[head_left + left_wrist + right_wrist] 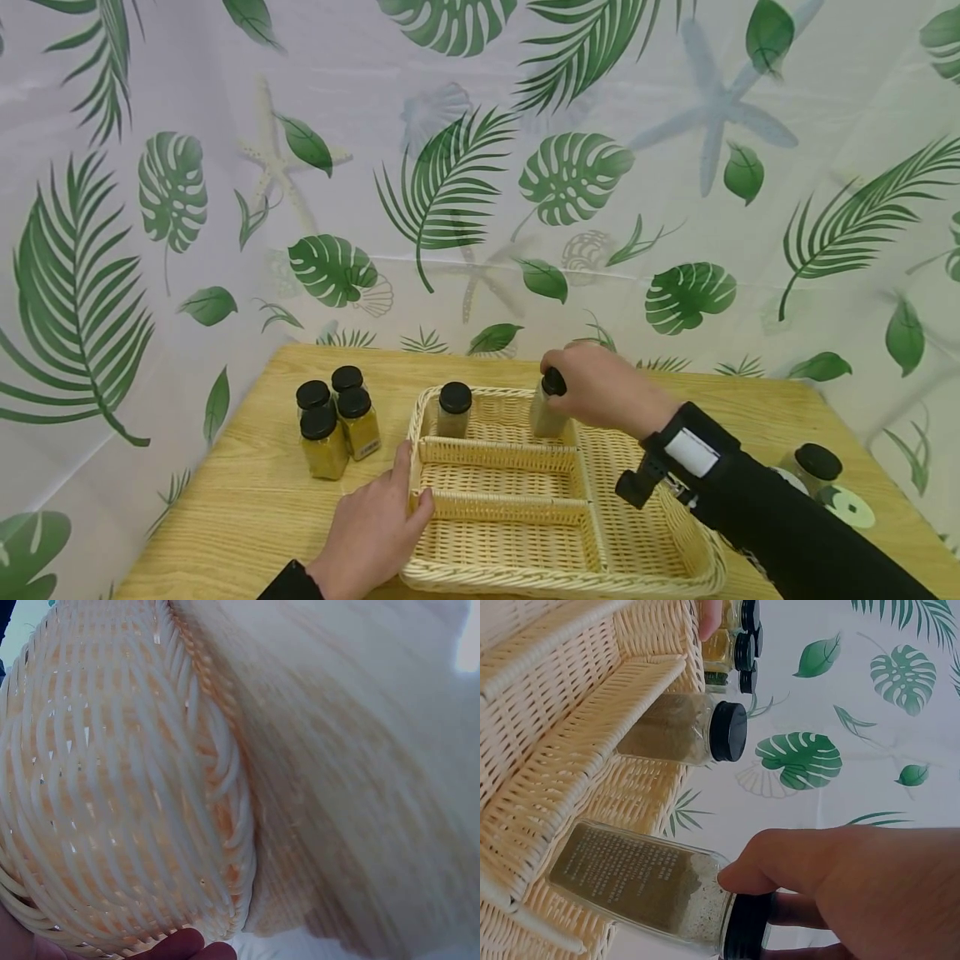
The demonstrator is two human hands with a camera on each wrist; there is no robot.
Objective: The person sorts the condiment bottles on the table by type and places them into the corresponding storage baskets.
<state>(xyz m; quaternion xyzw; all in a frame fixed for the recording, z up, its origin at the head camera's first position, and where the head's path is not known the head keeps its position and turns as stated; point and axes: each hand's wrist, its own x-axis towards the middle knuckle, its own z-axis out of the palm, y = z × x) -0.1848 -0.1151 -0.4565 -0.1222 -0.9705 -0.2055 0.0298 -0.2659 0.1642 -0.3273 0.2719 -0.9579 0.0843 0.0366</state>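
My right hand point(603, 390) grips a glass spice jar point(641, 885) by its black cap, in the right end of the woven basket's back compartment. The jar holds greenish-brown powder and has white print on its side. A similar jar point(453, 408) stands at the left end of that compartment. My left hand point(377, 521) holds the left rim of the wicker basket point(562, 575), thumb on the inner side. In the left wrist view its fingers point(180, 945) show below the basket's woven wall point(97, 772).
Several black-capped jars of yellow spice point(326, 450) stand grouped on the wooden table point(225, 508), left of the basket. Right of it are another black-capped jar point(816, 467) and a pale green round piece point(851, 507). A leaf-print cloth point(480, 167) hangs behind.
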